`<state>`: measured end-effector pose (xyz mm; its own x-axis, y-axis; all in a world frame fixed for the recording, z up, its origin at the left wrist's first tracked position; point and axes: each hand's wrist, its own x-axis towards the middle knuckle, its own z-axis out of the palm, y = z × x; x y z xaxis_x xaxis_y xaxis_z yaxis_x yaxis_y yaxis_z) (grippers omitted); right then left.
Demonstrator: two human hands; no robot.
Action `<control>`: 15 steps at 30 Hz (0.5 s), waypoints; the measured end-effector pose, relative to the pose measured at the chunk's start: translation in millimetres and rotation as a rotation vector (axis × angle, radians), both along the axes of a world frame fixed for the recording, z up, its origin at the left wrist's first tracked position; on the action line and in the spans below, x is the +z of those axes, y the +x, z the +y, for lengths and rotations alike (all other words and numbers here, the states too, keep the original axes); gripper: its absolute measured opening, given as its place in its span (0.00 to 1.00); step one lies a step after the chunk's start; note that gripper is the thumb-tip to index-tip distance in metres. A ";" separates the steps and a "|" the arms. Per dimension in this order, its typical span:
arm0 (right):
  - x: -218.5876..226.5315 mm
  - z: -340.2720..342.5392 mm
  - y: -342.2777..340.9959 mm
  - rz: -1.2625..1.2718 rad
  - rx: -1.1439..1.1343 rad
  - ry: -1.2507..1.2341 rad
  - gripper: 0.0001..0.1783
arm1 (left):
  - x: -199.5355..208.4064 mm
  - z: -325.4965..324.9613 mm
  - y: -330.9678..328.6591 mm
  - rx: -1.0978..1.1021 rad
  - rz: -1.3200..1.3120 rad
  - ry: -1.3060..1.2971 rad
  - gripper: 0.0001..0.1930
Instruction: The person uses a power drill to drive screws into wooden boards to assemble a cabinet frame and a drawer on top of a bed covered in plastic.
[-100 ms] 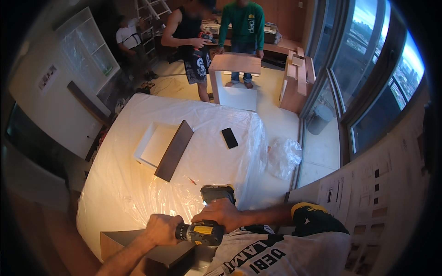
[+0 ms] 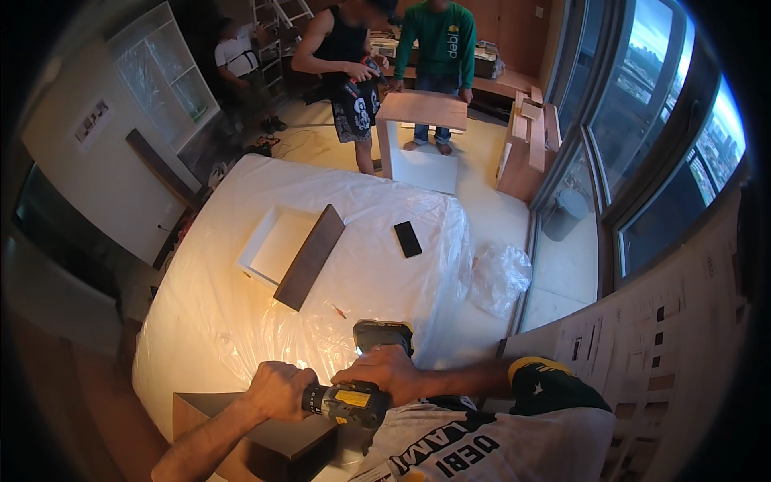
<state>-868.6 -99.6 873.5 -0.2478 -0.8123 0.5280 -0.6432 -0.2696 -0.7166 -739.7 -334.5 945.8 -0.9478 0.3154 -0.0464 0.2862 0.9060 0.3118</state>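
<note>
My right hand (image 2: 385, 375) is wrapped round the handle of a black and yellow cordless drill (image 2: 353, 402), held on its side with the battery (image 2: 384, 331) pointing away from me. At the drill's front end, my left hand (image 2: 277, 391) is closed in a fist against the chuck; its fingers hide the tip and any bit. Beneath my left forearm lies a brown box-like drawer piece (image 2: 281, 442). Farther off, on the plastic-covered bed (image 2: 201, 329), rest a white drawer (image 2: 273, 245) with a dark brown front (image 2: 311, 257), a black phone (image 2: 407, 239) and a small red-tipped item (image 2: 340, 312).
Beyond the bed, one person (image 2: 349, 72) holds a drill and another in green (image 2: 438, 48) stands behind a wooden cabinet frame (image 2: 422, 112). Crumpled clear plastic (image 2: 502, 277) lies right of the bed, near the windows. Printed sheets (image 2: 642, 337) hang at the right.
The view has shifted slightly, so the room appears a little to the right. Both hands stay on the drill; my left forearm sits slightly farther left.
</note>
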 end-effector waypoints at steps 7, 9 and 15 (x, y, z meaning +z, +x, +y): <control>-15.2 6.0 25.6 -0.167 -0.016 0.340 0.28 | -60.1 -7.5 21.3 -0.011 0.123 0.130 0.18; -30.7 10.8 33.9 -0.245 -0.037 0.402 0.26 | -90.6 -1.7 25.3 0.010 0.118 0.173 0.18; -144.7 -5.7 24.1 -0.111 -0.073 0.525 0.27 | -187.8 -2.5 13.3 0.193 -0.042 -0.006 0.18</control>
